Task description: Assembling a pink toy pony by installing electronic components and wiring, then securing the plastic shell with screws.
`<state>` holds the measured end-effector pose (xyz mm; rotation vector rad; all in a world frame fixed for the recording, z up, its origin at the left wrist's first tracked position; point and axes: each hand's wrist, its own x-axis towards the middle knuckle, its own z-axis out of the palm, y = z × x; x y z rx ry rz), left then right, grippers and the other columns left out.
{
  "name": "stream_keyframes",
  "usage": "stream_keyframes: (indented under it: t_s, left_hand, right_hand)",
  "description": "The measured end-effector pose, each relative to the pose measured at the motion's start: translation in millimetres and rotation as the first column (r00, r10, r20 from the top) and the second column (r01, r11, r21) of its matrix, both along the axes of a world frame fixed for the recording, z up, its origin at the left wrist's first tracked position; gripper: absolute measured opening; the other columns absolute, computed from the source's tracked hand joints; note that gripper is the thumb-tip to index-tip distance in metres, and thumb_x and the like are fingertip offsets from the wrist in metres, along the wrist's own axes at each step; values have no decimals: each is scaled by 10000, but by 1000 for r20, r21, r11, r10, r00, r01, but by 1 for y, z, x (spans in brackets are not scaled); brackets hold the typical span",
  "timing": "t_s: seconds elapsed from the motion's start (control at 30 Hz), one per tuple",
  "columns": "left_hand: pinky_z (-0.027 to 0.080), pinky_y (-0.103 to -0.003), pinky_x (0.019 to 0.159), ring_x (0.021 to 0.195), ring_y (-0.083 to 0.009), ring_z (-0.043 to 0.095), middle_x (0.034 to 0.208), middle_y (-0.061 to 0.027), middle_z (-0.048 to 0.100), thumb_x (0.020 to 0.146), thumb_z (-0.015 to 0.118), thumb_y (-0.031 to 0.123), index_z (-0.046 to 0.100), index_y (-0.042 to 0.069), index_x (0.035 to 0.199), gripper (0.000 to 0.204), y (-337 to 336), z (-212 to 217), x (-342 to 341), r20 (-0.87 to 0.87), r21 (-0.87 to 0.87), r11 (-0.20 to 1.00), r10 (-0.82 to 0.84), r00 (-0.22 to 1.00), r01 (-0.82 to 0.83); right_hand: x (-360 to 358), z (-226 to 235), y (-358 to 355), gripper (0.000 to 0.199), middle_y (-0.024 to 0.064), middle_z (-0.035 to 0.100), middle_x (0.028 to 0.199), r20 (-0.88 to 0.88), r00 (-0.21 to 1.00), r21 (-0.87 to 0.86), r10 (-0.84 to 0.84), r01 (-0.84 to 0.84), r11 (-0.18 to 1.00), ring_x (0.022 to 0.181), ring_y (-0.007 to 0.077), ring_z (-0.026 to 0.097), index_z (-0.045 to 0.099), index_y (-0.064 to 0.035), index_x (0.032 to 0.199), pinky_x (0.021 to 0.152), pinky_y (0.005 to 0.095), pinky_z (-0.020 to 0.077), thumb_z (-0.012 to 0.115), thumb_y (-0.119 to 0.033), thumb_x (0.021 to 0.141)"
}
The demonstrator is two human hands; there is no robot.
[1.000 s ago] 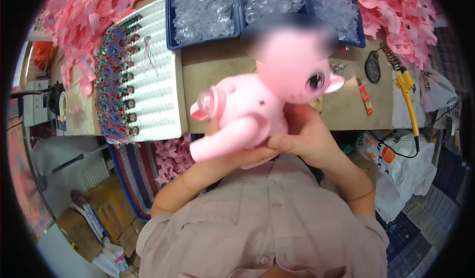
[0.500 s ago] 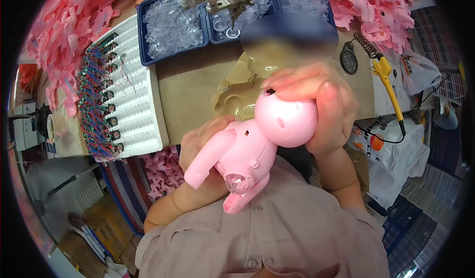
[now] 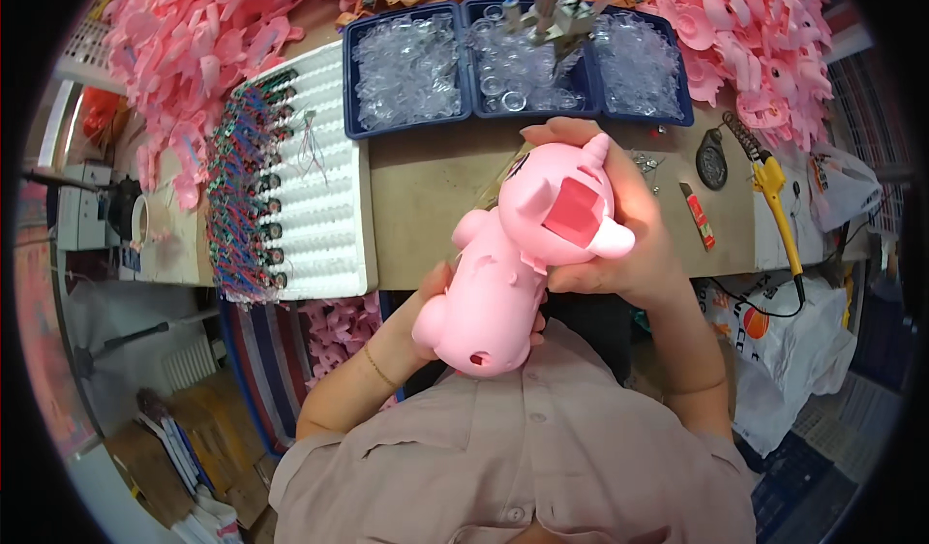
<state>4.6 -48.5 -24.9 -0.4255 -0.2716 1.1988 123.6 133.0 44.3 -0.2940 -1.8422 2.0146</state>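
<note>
A glossy pink plastic pig toy [image 3: 523, 263] with a darker pink square patch.

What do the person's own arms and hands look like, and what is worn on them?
Both forearms are bare. The left hand has a thin gold bracelet at the wrist. The right hand wears no glove and no ring that can be seen. Short sleeves of a beige buttoned shirt end above the elbows.

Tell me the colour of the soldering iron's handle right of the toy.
Yellow; the soldering iron lies on the bench, clearest in the head view.
</note>
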Motion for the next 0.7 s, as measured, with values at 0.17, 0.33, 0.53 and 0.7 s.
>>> stream_keyframes:
  t_s: [0.17,0.33,0.53,0.7]
  left_hand:
    - [397,-479,1033,1203,-357,489,1337,-238,450,779,602,637,286,46,1448,947,-40,6,-29,-757,-11,1000,11,653,-29]
    - [472,-270,860,1051,-135,558,1201,-113,577,902,632,322,547,5,1233,466,-203,-2,-130,-935,-206,968,-152,-319,144]
    - [490,-244,697,789,-118,633,843,-69,680,778,678,569,689,-12,968,612,-375,-174,-127,-205,-862,296,-946,-251,-411]
    - [512,-319,717,783,-167,631,863,-92,661,890,630,287,625,15,1046,314,-173,-84,-117,-717,-600,779,-422,-554,182]
  right_hand:
    - [0,-3,-8,993,143,466,1358,119,988,218,101,-125,968,1204,194,492,373,15,1370,999,335,405,880,-368,608]
    - [27,-2,16,399,92,663,1031,370,918,287,144,-260,922,984,169,609,608,37,1135,910,293,445,694,-204,829]
    - [-5,-37,-6,257,71,661,1025,515,857,349,25,-235,907,950,131,593,612,14,1122,848,271,464,589,-91,888]
    - [29,-32,5,198,55,672,942,521,819,397,-241,17,918,801,117,610,640,13,1041,739,258,489,601,-88,874]
